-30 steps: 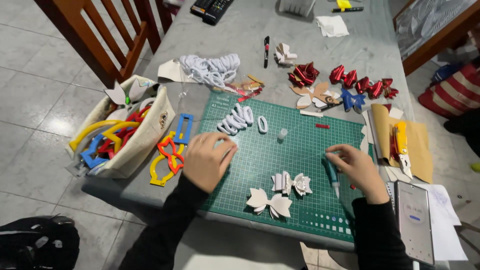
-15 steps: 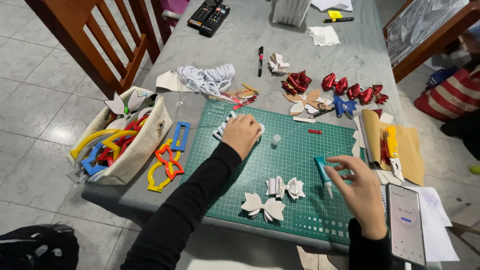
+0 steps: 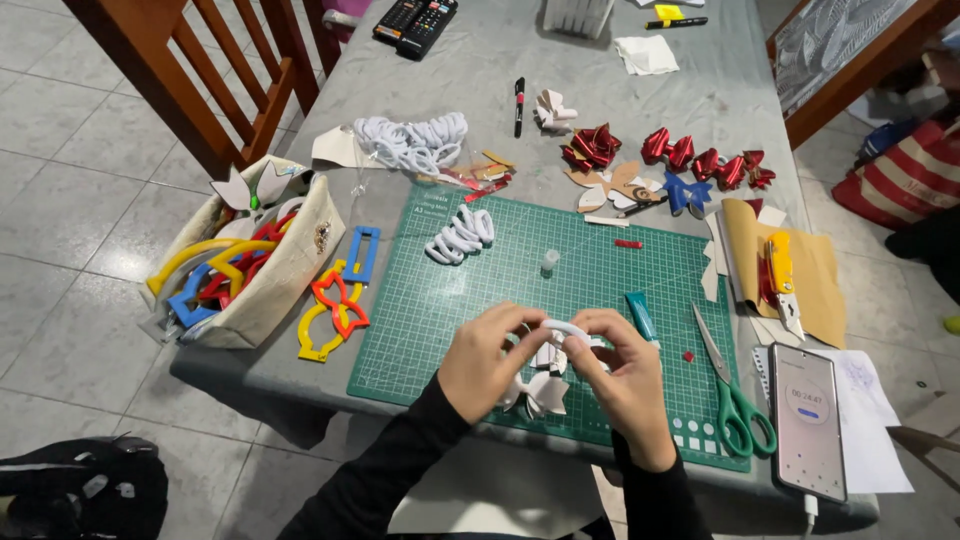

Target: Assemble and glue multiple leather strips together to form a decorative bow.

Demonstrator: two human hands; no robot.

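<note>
i keep both grips pinched on the white elastic loop point(image 3: 562, 329), left hand point(image 3: 487, 362) and right hand point(image 3: 622, 372) stretching evenly above the white bow point(image 3: 540, 392).

Green gridded cutting mat point(image 3: 480, 300); right of it, green-handled scissors point(image 3: 735, 400); above it, red foil bows point(image 3: 700, 160) on the grey tabletop point(image 3: 480, 80).

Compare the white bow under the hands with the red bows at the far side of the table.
The white bow is matte and pale; the red bows are shiny and metallic. The white bow lies on the green cutting mat, close under both hands; the red bows sit off the mat on the grey table. Both have looped, folded wings.
</note>
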